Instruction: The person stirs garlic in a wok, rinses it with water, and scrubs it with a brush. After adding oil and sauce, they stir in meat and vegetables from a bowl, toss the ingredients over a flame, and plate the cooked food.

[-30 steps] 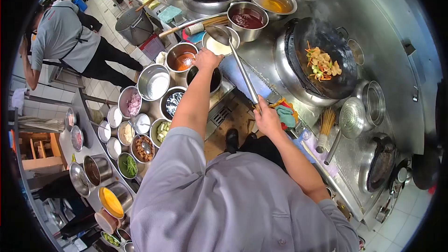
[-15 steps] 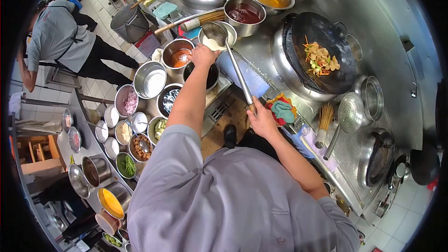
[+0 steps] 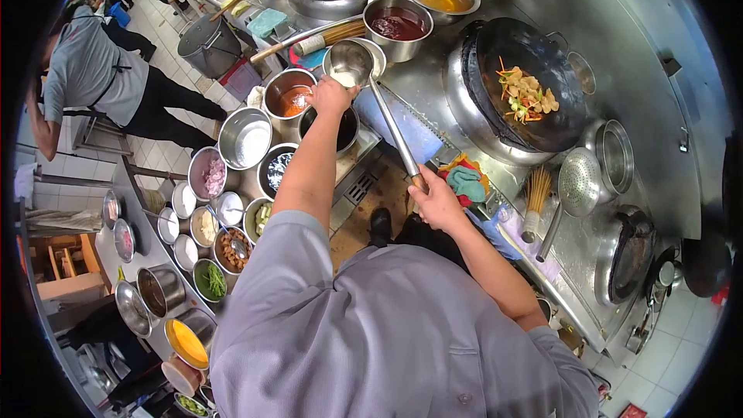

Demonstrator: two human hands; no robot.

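My right hand (image 3: 436, 200) is closed around the wooden end of a long metal ladle (image 3: 398, 128). The ladle's bowl is tilted over a round bowl of whitish liquid (image 3: 377, 53). At that bowl's near rim my left hand (image 3: 333, 97) is curled, seemingly gripping the edge; its fingertips are partly hidden. Just left of this hand stands a metal pot of orange-red sauce (image 3: 294, 102), and a pot of dark liquid (image 3: 340, 135) lies under my left wrist. Stir-fried slices and vegetable strips (image 3: 529, 94) lie in a black wok (image 3: 557, 128) on the right.
Pots of dark red liquid (image 3: 397, 29) and amber liquid (image 3: 443, 1) stand beyond. A bamboo brush (image 3: 537, 193) and perforated skimmer (image 3: 579, 183) lie near the wok. Several ingredient bowls, including diced pink food (image 3: 215, 178), fill the left counter. A person (image 3: 101, 70) stands at far left.
The ladle's bowl has shifted slightly left and down over the whitish liquid. My left hand remains at the rim, and the right keeps its hold on the handle. The view has shifted slightly.
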